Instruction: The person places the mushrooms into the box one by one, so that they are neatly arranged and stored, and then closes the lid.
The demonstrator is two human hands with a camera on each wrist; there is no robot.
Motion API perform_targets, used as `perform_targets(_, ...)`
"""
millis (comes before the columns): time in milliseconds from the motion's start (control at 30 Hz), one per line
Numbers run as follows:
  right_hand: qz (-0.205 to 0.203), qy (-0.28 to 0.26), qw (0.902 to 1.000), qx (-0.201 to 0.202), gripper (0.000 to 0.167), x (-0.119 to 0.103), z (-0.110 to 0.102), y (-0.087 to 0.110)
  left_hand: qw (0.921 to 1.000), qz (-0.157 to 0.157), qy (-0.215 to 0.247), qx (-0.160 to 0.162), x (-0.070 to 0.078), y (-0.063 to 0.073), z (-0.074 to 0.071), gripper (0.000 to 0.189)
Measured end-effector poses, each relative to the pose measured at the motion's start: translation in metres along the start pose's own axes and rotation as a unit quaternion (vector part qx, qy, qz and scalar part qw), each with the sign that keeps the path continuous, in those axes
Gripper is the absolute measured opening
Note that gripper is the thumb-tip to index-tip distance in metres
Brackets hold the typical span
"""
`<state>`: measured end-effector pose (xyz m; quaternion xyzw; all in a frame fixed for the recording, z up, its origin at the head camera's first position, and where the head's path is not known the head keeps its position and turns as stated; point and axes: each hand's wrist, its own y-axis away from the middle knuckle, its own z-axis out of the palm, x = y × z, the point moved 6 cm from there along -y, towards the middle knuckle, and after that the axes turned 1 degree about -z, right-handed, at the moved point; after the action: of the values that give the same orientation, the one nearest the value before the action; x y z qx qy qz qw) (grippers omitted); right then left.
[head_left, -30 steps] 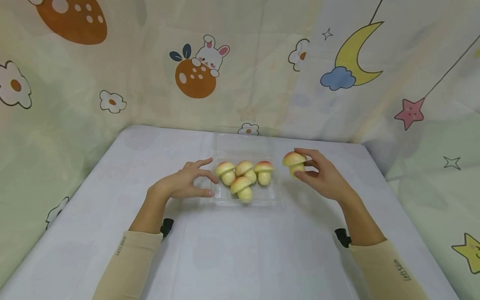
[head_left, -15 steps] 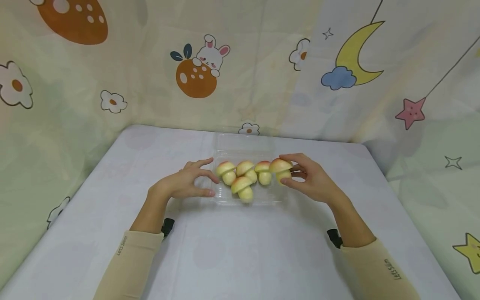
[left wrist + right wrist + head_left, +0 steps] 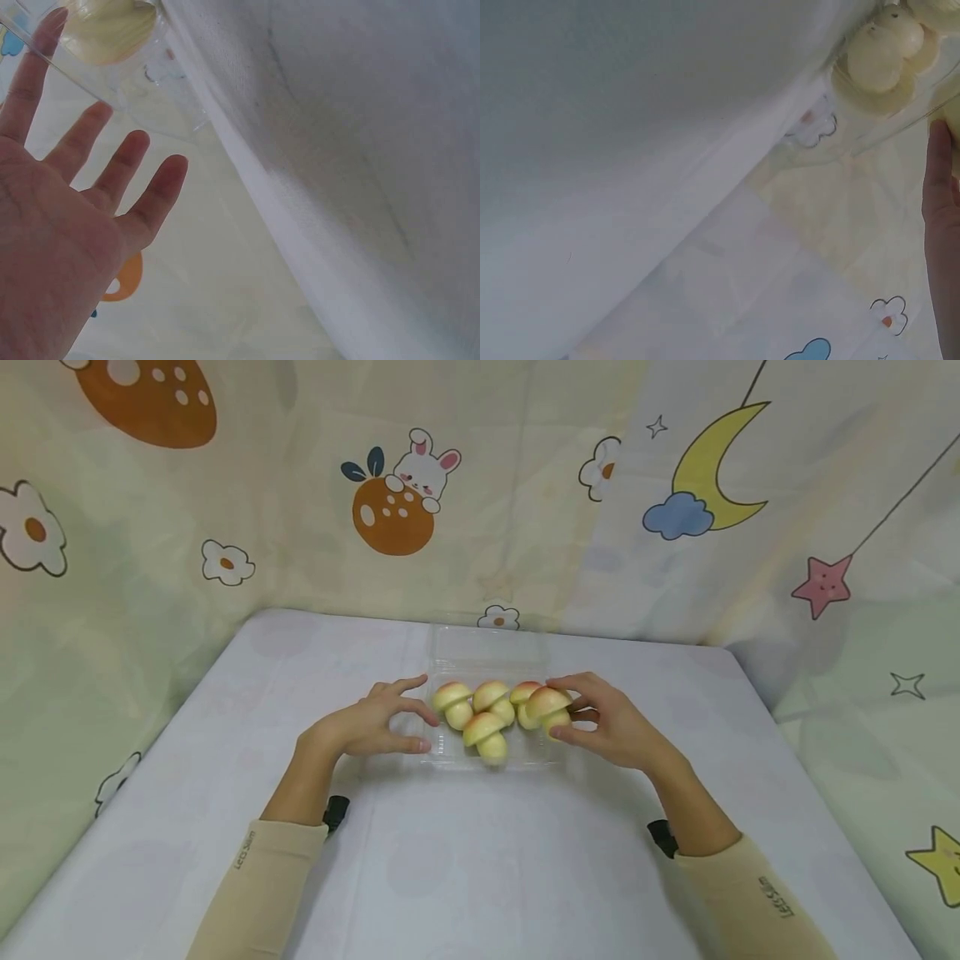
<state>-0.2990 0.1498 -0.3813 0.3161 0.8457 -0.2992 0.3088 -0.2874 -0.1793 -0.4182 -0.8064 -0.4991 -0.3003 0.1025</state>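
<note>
A clear plastic clamshell box [image 3: 534, 752] sits on the table with its lid [image 3: 489, 645] laid back. Inside lie several yellow mushroom-shaped pieces with reddish caps, such as the front mushroom [image 3: 491, 745]. Between thumb and fingers, my right hand [image 3: 618, 727] grips another mushroom [image 3: 548, 703] over the box's right side, overlapping the rightmost one in the head view. My left hand [image 3: 363, 725] is at the box's left edge, fingers spread and nothing held. In the left wrist view its index fingertip [image 3: 52, 26] appears at the clear wall. The right wrist view cuts off most of the right hand [image 3: 943, 225].
A white cloth covers the table [image 3: 465, 860]. Behind it hangs a patterned curtain [image 3: 292, 485] with cartoon prints, close to the box's opened lid. Dark wrist-worn devices show at the left wrist [image 3: 337, 812] and the right wrist [image 3: 662, 838].
My right hand has moved left and slightly nearer, carrying its mushroom from beside the box to over its right side. My left hand has stayed put.
</note>
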Motion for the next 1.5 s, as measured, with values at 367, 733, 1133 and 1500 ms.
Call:
perform_targets(367, 0.001, 0.062, 0.998, -0.016, 0.06, -0.002, 0.01, -0.002, 1.0, 0.002, -0.003, 0.0, 0.002, -0.001, 0.0, 0.041)
perform_targets(733, 0.014, 0.084, 0.9963, -0.013, 0.059, 0.003, 0.017, -0.002, 1.0, 0.0, -0.01, 0.0, 0.003, -0.002, 0.0, 0.04)
perform_targets(1133, 0.017, 0.109, 0.9932, -0.037, 0.06, 0.004, 0.026, -0.004, 1.0, 0.007, -0.005, 0.002, 0.002, -0.001, -0.001, 0.04)
perform_targets(1500, 0.043, 0.111, 0.9911, -0.058, 0.062, 0.004, 0.028, -0.005, 1.0, 0.002, -0.003, 0.002, 0.003, 0.001, -0.001, 0.039)
